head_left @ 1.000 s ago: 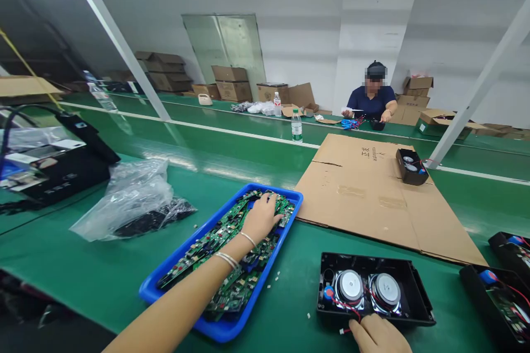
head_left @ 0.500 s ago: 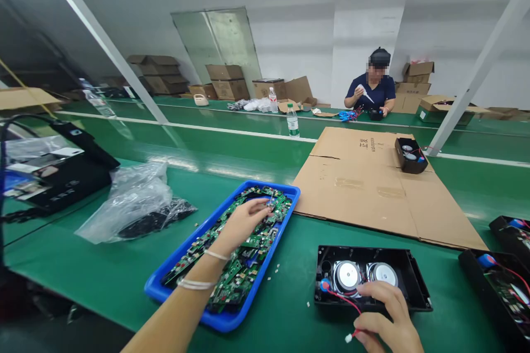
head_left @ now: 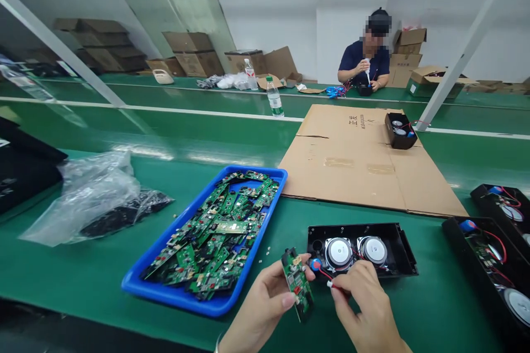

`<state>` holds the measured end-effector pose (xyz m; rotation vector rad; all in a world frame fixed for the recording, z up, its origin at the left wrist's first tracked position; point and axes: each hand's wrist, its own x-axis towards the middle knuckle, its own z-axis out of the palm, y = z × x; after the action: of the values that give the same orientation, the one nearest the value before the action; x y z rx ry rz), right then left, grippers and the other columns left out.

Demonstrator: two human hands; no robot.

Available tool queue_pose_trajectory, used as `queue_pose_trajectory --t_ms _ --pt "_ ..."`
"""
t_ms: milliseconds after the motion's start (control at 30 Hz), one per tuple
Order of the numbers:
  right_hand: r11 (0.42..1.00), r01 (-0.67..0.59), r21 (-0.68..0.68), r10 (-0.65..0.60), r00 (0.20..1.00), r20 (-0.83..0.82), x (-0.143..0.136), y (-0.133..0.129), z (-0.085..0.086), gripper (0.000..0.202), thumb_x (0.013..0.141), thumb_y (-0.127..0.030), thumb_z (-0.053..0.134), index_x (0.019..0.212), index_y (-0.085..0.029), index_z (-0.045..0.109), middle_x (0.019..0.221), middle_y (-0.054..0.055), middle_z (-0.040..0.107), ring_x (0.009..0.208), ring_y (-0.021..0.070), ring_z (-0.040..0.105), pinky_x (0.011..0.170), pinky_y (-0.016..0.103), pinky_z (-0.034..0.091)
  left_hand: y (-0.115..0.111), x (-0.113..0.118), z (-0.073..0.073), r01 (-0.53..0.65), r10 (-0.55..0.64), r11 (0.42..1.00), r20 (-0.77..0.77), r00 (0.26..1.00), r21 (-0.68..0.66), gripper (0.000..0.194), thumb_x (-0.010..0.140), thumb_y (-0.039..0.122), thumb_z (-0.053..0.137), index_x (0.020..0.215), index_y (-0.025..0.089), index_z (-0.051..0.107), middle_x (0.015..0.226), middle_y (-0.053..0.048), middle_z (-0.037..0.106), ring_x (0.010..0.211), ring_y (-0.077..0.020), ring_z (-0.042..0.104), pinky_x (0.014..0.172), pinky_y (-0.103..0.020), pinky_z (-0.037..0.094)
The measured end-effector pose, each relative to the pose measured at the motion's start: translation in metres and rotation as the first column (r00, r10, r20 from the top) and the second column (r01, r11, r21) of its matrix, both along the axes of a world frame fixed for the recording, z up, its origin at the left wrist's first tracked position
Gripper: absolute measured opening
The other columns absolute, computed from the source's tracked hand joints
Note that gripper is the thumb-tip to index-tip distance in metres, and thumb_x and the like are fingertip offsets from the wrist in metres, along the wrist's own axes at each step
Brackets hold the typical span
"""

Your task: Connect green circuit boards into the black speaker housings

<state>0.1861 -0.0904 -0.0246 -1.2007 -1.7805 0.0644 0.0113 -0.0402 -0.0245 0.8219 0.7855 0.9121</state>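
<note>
A green circuit board (head_left: 297,285) is held upright in my left hand (head_left: 268,300), gripped between thumb and fingers. My right hand (head_left: 366,300) pinches a thin red cable near its small white connector (head_left: 330,284), just right of the board. The cable runs to a blue-capped part (head_left: 315,264) inside a black speaker case (head_left: 403,248). Two round silver speakers (head_left: 339,252) sit in this open case, which lies behind my hands. To the left, a blue tray (head_left: 131,285) holds a heap of similar green boards (head_left: 223,231).
A flattened cardboard sheet (head_left: 348,179) bears another speaker case (head_left: 401,131). More black cases (head_left: 467,265) stand at the right edge. Clear plastic bags (head_left: 95,193) lie left of the tray. Across the bench, a person (head_left: 364,63) works beside a water bottle (head_left: 274,97).
My left hand has come from the tray to the front of the speaker case, bringing a circuit board. My right hand has lifted the cable's connector toward it. The view has shifted right.
</note>
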Motion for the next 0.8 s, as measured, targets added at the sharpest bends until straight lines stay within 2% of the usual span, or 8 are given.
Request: queue_pose_trajectory --t_ms 133,233,333,467,567,633,800 --pt "0.999 0.047 0.027 -0.047 0.999 0.001 -0.001 0.003 0.002 0.014 0.09 -0.006 0.046 0.081 -0.016 0.051 0.061 -0.002 0.047 0.055 0.0111 0.042 0.06 0.027 0.039 -0.006 0.003 0.023 -0.153 0.152 0.988 -0.11 0.982 0.0 0.039 0.058 0.032 0.086 0.09 0.019 0.068 0.095 -0.009 0.074 0.06 -0.0153 0.063 0.054 -0.023 0.049" --pt "0.998 0.05 0.05 -0.051 0.998 0.038 -0.004 0.005 0.003 0.013 0.09 -0.005 0.046 0.083 -0.015 0.052 0.062 -0.001 0.049 0.055 0.0113 0.043 0.061 0.028 0.038 -0.013 0.011 0.028 -0.231 0.232 0.973 -0.086 0.969 0.017 0.032 0.063 0.031 0.084 0.085 0.02 0.063 0.088 -0.005 0.075 0.058 -0.0139 0.065 0.058 -0.022 0.052" --pt "0.996 0.05 0.068 -0.054 0.996 0.066 -0.01 0.007 0.003 0.012 0.091 -0.004 0.045 0.086 -0.013 0.052 0.064 0.0 0.053 0.057 0.0121 0.044 0.061 0.029 0.037 -0.018 0.019 0.019 -0.23 0.231 0.973 -0.021 0.973 0.03 0.036 0.062 0.032 0.085 0.085 0.022 0.059 0.08 -0.002 0.075 0.069 -0.0167 0.07 0.07 -0.025 0.055" --pt "0.995 0.054 0.083 -0.059 0.996 0.062 -0.018 0.008 0.005 0.013 0.09 -0.004 0.045 0.085 -0.013 0.052 0.066 0.001 0.056 0.056 0.0125 0.045 0.061 0.03 0.035 -0.022 0.024 0.004 -0.187 0.187 0.982 0.046 0.981 -0.004 0.031 0.068 0.036 0.081 0.083 0.022 0.058 0.086 -0.002 0.073 0.09 -0.0218 0.07 0.079 -0.028 0.056" --pt "0.993 0.08 0.087 -0.084 0.995 0.046 -0.022 0.009 0.006 0.014 0.091 -0.005 0.044 0.084 -0.014 0.052 0.067 0.002 0.058 0.056 0.0123 0.045 0.062 0.03 0.035 -0.024 0.025 0.001 -0.216 0.217 0.976 0.008 0.976 -0.036 0.031 0.074 0.038 0.076 0.098 0.025 0.062 0.093 -0.002 0.073 0.096 -0.0227 0.068 0.085 -0.03 0.055" --pt "0.992 0.09 0.086 -0.094 0.995 0.042 -0.023 0.01 0.007 0.015 0.091 -0.005 0.043 0.083 -0.014 0.051 0.068 0.001 0.058 0.057 0.0121 0.046 0.062 0.03 0.035 -0.025 0.025 0.0 -0.202 0.202 0.979 -0.045 0.978 -0.001 0.037 0.074 0.04 0.075 0.107 0.026 0.064 0.1 -0.004 0.073 0.1 -0.0234 0.067 0.091 -0.031 0.052" --pt "0.992 0.104 0.075 -0.108 0.993 0.044 -0.023 0.01 0.007 0.017 0.092 -0.006 0.041 0.081 -0.016 0.05 0.064 -0.001 0.054 0.055 0.0115 0.044 0.063 0.03 0.036 -0.028 0.026 -0.007 -0.14 0.162 0.979 -0.149 0.975 0.151 0.033 0.078 0.043 0.07 0.106 0.026 0.071 0.108 -0.006 0.073 0.108 -0.0249 0.063 0.097 -0.029 0.048"
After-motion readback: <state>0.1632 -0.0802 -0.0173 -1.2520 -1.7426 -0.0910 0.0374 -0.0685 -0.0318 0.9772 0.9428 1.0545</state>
